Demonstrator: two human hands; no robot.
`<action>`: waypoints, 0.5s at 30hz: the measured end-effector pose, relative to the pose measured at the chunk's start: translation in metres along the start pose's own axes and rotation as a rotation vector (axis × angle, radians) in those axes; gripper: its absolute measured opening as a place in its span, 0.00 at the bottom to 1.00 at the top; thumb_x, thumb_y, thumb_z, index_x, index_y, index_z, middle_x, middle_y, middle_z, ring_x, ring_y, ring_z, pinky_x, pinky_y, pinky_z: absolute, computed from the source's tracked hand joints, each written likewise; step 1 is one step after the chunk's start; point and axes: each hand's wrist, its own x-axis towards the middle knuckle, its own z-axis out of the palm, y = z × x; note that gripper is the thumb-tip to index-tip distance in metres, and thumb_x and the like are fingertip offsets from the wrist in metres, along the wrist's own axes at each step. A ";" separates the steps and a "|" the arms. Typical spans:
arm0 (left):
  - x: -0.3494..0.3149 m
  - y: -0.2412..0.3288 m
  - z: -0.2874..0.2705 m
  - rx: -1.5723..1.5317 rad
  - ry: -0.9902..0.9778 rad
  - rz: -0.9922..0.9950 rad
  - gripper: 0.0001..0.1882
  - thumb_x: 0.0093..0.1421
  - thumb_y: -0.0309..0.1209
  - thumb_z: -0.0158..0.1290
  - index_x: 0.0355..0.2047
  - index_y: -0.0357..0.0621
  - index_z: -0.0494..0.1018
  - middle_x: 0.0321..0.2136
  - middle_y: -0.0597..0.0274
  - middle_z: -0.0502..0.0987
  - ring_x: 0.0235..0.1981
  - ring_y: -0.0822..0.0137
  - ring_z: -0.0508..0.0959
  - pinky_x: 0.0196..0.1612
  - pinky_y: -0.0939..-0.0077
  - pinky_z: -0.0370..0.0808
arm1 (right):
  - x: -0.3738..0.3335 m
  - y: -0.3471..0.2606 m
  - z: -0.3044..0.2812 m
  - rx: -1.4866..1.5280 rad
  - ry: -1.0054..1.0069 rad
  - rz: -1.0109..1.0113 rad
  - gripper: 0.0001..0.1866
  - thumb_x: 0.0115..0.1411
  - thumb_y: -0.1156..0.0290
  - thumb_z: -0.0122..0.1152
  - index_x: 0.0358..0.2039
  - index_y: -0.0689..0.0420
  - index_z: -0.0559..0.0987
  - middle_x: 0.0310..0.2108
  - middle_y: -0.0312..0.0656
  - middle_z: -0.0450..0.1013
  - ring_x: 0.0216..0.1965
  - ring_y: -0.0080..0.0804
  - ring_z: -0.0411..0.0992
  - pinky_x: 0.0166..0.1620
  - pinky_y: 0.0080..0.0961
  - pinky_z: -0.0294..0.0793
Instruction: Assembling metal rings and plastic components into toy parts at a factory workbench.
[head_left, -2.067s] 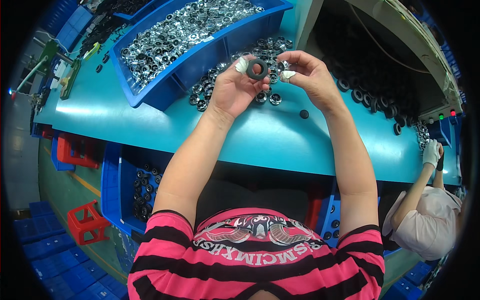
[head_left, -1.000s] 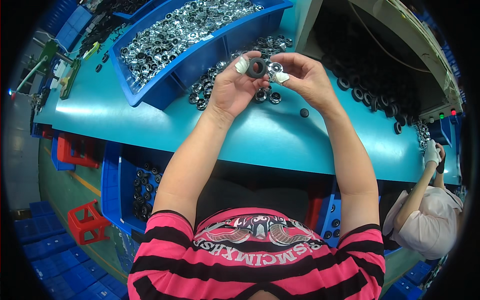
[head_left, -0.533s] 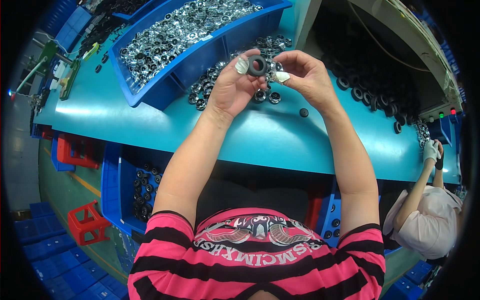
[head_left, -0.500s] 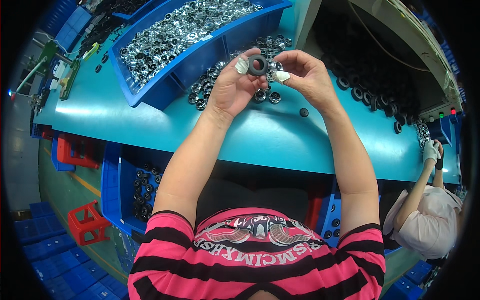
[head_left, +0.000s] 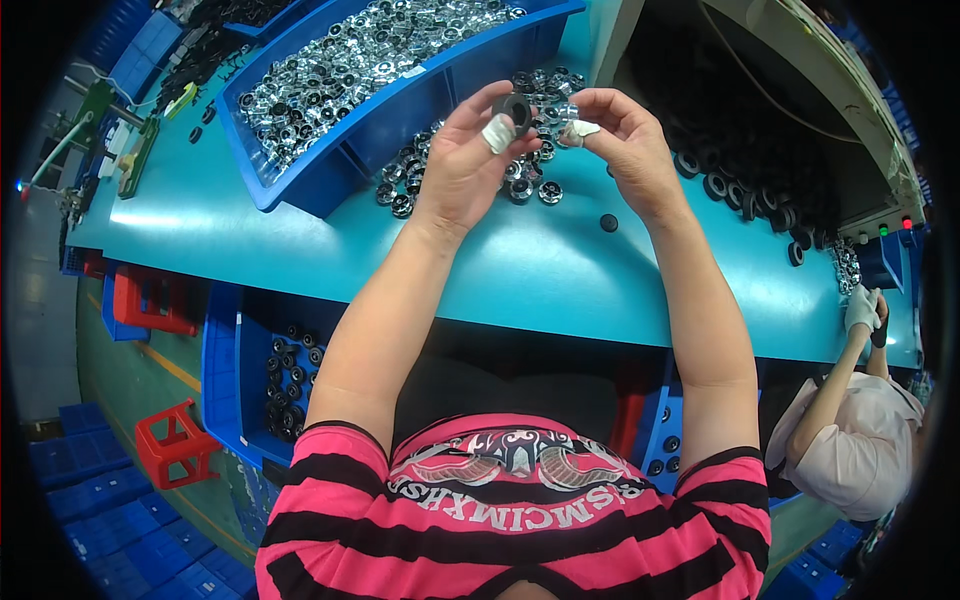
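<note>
Above the table, my left hand (head_left: 462, 170) pinches a small black rubber tyre (head_left: 515, 110) between thumb and fingers, its hole turned partly to the right. White tape wraps that thumb. Slightly apart to the right, my right hand (head_left: 635, 155) has thumb and fingers closed on a small shiny chrome wheel hub (head_left: 570, 113), partly hidden by the fingers; its thumb is taped too. Beneath and behind both hands lies a pile of chrome hubs with black centres (head_left: 403, 178). One small black wheel part (head_left: 609, 222) rests alone on the table below my right hand.
A blue bin (head_left: 345, 150) full of chrome hubs stands at the back left of the teal table (head_left: 300, 250). Black tyres (head_left: 740, 195) are heaped at the right. A co-worker (head_left: 850, 430) sits far right. Red stools (head_left: 175, 445) and blue crates (head_left: 222, 380) stand below the table.
My hands have drawn apart slightly. The tyre in my left hand has tilted from facing me to the right. The co-worker's hands have shifted a little.
</note>
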 end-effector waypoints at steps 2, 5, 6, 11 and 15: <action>0.000 -0.001 0.007 0.300 0.092 0.088 0.26 0.61 0.21 0.60 0.59 0.36 0.67 0.45 0.57 0.77 0.46 0.65 0.78 0.53 0.69 0.79 | 0.000 0.001 -0.002 0.015 0.006 0.009 0.18 0.55 0.78 0.67 0.47 0.62 0.79 0.42 0.41 0.78 0.44 0.27 0.76 0.51 0.25 0.76; -0.004 -0.003 0.014 0.628 0.164 0.202 0.30 0.56 0.21 0.64 0.58 0.34 0.68 0.45 0.58 0.77 0.45 0.69 0.78 0.50 0.74 0.79 | 0.002 0.004 -0.003 0.069 -0.011 0.003 0.19 0.54 0.78 0.67 0.47 0.63 0.78 0.42 0.42 0.78 0.44 0.27 0.76 0.50 0.26 0.77; -0.003 -0.008 0.006 0.783 0.182 0.260 0.30 0.52 0.21 0.67 0.55 0.35 0.71 0.45 0.61 0.75 0.44 0.71 0.78 0.48 0.77 0.79 | 0.002 0.005 -0.003 0.072 -0.011 0.007 0.19 0.54 0.78 0.67 0.47 0.63 0.78 0.42 0.42 0.78 0.44 0.27 0.76 0.51 0.26 0.77; -0.004 -0.008 0.011 0.985 0.194 0.395 0.27 0.47 0.24 0.71 0.48 0.37 0.76 0.42 0.62 0.72 0.37 0.71 0.79 0.41 0.77 0.81 | 0.003 0.008 -0.003 0.081 -0.028 0.013 0.19 0.55 0.78 0.67 0.48 0.63 0.78 0.42 0.42 0.78 0.44 0.27 0.76 0.51 0.26 0.77; -0.004 -0.009 0.010 1.051 0.206 0.434 0.25 0.45 0.27 0.72 0.45 0.38 0.78 0.41 0.60 0.72 0.35 0.71 0.80 0.36 0.77 0.81 | 0.003 0.009 -0.004 0.101 -0.044 0.013 0.18 0.55 0.77 0.67 0.48 0.63 0.78 0.42 0.42 0.78 0.44 0.28 0.76 0.52 0.26 0.77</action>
